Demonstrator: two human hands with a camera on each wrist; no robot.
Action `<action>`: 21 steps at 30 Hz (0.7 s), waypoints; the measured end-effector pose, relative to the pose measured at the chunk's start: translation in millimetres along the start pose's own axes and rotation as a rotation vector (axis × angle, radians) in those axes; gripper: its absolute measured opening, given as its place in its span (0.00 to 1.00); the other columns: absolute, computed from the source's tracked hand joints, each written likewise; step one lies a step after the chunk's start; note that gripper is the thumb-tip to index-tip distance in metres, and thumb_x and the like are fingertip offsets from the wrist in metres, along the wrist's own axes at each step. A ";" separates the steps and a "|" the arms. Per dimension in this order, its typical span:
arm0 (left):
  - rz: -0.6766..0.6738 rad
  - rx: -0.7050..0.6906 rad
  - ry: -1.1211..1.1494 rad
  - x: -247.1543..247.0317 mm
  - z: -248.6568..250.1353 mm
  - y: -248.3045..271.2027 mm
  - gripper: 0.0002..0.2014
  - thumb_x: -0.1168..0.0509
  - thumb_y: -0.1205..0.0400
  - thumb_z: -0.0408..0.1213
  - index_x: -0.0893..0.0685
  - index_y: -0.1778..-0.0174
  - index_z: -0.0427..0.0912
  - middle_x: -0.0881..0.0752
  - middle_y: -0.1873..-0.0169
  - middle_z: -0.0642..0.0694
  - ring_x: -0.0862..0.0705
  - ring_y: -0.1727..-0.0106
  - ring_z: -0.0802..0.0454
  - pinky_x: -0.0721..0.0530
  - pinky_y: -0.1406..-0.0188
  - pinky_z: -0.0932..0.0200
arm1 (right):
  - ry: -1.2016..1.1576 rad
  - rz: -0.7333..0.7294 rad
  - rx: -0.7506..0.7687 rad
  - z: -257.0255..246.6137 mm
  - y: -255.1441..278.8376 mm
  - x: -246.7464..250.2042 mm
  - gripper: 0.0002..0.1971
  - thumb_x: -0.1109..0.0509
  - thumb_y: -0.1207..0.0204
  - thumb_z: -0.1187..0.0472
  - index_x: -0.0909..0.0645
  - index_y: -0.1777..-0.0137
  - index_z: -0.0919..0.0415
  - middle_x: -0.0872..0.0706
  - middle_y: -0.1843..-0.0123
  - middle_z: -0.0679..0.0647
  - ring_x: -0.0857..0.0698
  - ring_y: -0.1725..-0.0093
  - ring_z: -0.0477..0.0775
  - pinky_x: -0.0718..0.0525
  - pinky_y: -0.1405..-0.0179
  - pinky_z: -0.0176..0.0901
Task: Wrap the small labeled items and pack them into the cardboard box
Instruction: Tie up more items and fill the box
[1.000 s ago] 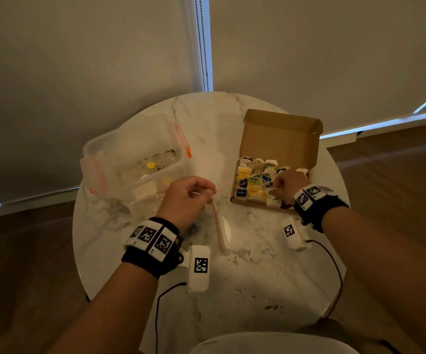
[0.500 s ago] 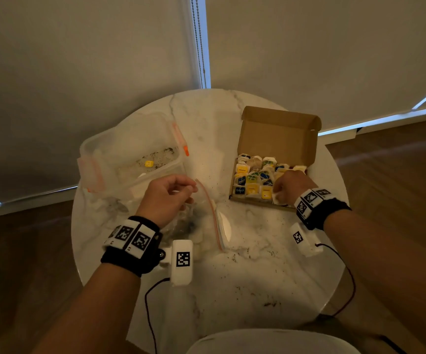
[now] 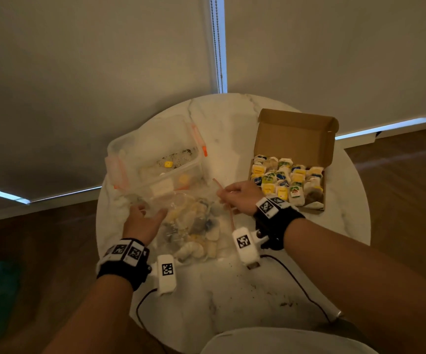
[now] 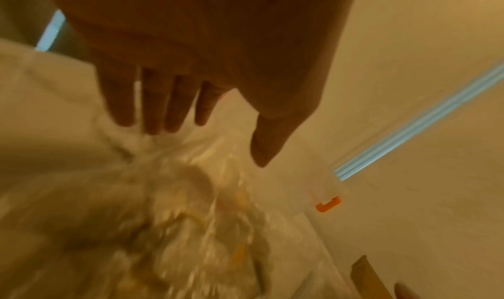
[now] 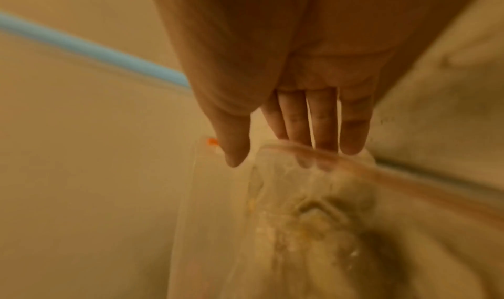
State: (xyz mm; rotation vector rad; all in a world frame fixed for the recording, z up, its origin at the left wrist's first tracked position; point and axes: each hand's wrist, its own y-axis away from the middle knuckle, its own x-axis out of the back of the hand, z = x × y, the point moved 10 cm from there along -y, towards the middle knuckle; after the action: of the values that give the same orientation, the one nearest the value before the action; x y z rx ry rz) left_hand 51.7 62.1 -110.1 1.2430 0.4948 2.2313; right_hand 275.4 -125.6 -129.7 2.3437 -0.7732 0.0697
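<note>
A clear zip bag [image 3: 194, 226] of small wrapped pieces lies in the middle of the round marble table [image 3: 232, 297]. My left hand [image 3: 153, 213] is open, its straight fingers [image 4: 152, 118] touching the bag's [image 4: 177, 217] left side. My right hand [image 3: 226, 194] reaches the bag's pink zip strip [image 5: 381, 172] with straight fingertips [image 5: 324, 150], thumb apart. To the right, the open cardboard box [image 3: 293, 139] holds several rows of labeled items [image 3: 283, 180], yellow, blue and green.
A clear plastic container [image 3: 155, 154] with orange clips [image 3: 204, 149] stands at the back left, a yellow piece [image 3: 168, 164] inside it. Wrist-camera cables trail over the table's near part. Window blinds hang behind the table.
My right hand left the cardboard box and moved left to the bag's zip strip. My left hand uncurled and dropped to the bag's left side.
</note>
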 end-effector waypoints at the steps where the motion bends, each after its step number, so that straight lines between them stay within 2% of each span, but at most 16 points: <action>1: -0.032 0.012 0.059 -9.3 -1.5 -3.4 0.43 0.27 0.27 0.62 0.32 0.23 0.42 0.23 0.28 0.41 0.21 0.32 0.39 0.21 0.32 0.44 | -0.095 0.014 -0.013 -2.7 0.3 -2.5 0.17 0.25 0.23 0.51 0.14 0.45 0.67 0.09 0.59 0.59 0.11 0.63 0.54 0.11 0.63 0.47; 2: -0.053 0.035 0.107 -15.2 -2.9 -5.5 0.47 0.29 0.30 0.67 0.34 0.21 0.44 0.24 0.28 0.42 0.19 0.34 0.38 0.17 0.36 0.42 | -0.149 0.030 -0.017 -7.1 2.5 -2.5 0.15 0.26 0.22 0.55 0.14 0.46 0.68 0.11 0.64 0.59 0.13 0.68 0.53 0.14 0.69 0.42; 4: -0.068 0.044 0.144 -19.5 -3.3 -8.3 0.43 0.30 0.31 0.69 0.31 0.23 0.50 0.18 0.35 0.45 0.13 0.45 0.40 0.12 0.47 0.42 | -0.186 0.053 -0.004 -14.9 9.4 2.0 0.08 0.27 0.21 0.60 0.15 0.52 0.67 0.14 0.71 0.57 0.16 0.72 0.52 0.19 0.75 0.37; 5: -0.067 0.022 0.146 -19.3 -1.0 -9.4 0.37 0.29 0.28 0.64 0.27 0.27 0.50 0.14 0.40 0.44 0.10 0.50 0.41 0.11 0.51 0.45 | -0.195 0.054 0.002 -16.4 12.6 5.4 0.06 0.27 0.21 0.62 0.15 0.55 0.66 0.15 0.73 0.56 0.17 0.73 0.52 0.21 0.76 0.37; 7: -0.055 -0.049 0.125 -15.8 10.0 -3.0 0.16 0.29 0.22 0.48 0.18 0.42 0.46 0.09 0.53 0.41 0.09 0.60 0.43 0.12 0.59 0.49 | -0.192 0.031 0.000 -15.0 18.9 11.1 0.05 0.29 0.21 0.65 0.16 0.59 0.64 0.14 0.72 0.58 0.18 0.74 0.53 0.22 0.78 0.38; 8: -0.058 -0.078 0.111 -15.0 13.7 0.1 0.06 0.30 0.21 0.42 0.16 0.52 0.45 0.08 0.58 0.40 0.09 0.62 0.43 0.12 0.60 0.49 | -0.171 0.010 -0.007 -13.7 22.8 12.7 0.05 0.28 0.21 0.65 0.16 0.58 0.64 0.13 0.70 0.61 0.18 0.75 0.53 0.22 0.78 0.39; 9: -0.058 -0.110 0.110 -13.8 17.0 2.8 0.03 0.31 0.22 0.39 0.15 0.59 0.44 0.09 0.60 0.40 0.09 0.61 0.42 0.11 0.59 0.47 | -0.151 -0.010 -0.010 -13.3 26.9 14.2 0.04 0.28 0.22 0.64 0.15 0.56 0.65 0.12 0.68 0.63 0.18 0.76 0.52 0.22 0.78 0.39; 10: -0.054 -0.137 0.122 -10.5 18.5 5.2 0.04 0.30 0.23 0.38 0.15 0.62 0.43 0.09 0.62 0.40 0.09 0.59 0.41 0.10 0.55 0.44 | -0.139 -0.025 -0.006 -14.5 31.4 15.5 0.04 0.27 0.22 0.64 0.15 0.53 0.66 0.12 0.68 0.63 0.17 0.77 0.51 0.23 0.78 0.38; 12: -0.016 -0.210 0.174 1.2 24.1 10.8 0.04 0.27 0.25 0.39 0.13 0.64 0.44 0.09 0.63 0.41 0.10 0.57 0.40 0.10 0.51 0.41 | -0.173 -0.024 0.022 -19.5 40.6 19.7 0.04 0.28 0.22 0.67 0.14 0.51 0.67 0.13 0.69 0.62 0.15 0.75 0.50 0.22 0.76 0.40; 14: 0.018 -0.285 0.310 14.1 29.7 20.8 0.03 0.24 0.25 0.35 0.12 0.60 0.44 0.09 0.61 0.41 0.10 0.58 0.42 0.10 0.52 0.46 | -0.262 0.001 0.096 -27.2 51.8 27.3 0.02 0.29 0.23 0.70 0.14 0.54 0.66 0.12 0.67 0.60 0.13 0.70 0.52 0.21 0.72 0.42; 16: -0.007 -0.311 0.407 16.7 28.8 32.4 0.03 0.25 0.23 0.30 0.13 0.56 0.38 0.10 0.61 0.40 0.11 0.60 0.45 0.10 0.58 0.52 | -0.302 0.014 0.146 -26.7 60.3 33.0 0.03 0.28 0.24 0.72 0.14 0.55 0.66 0.10 0.63 0.59 0.14 0.66 0.52 0.21 0.71 0.41; 19: -0.077 -0.313 0.189 3.2 16.2 37.1 0.05 0.24 0.23 0.32 0.13 0.64 0.40 0.10 0.65 0.42 0.13 0.61 0.44 0.13 0.55 0.47 | -0.175 0.006 0.122 -11.7 67.0 34.2 0.02 0.26 0.25 0.71 0.13 0.56 0.66 0.11 0.64 0.59 0.15 0.64 0.54 0.19 0.71 0.40; 21: -0.065 -0.309 0.191 4.5 16.1 41.3 0.06 0.25 0.24 0.29 0.13 0.65 0.39 0.10 0.67 0.44 0.13 0.61 0.44 0.14 0.54 0.46 | -0.176 -0.025 0.125 -9.3 71.0 31.8 0.02 0.28 0.24 0.73 0.14 0.56 0.68 0.12 0.66 0.60 0.14 0.66 0.54 0.17 0.69 0.41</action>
State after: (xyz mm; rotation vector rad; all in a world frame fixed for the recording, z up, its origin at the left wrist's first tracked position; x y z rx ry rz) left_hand 52.3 33.1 -76.2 0.8506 0.2428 2.2772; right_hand 264.1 -179.4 -73.8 2.5022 -0.8452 -0.1035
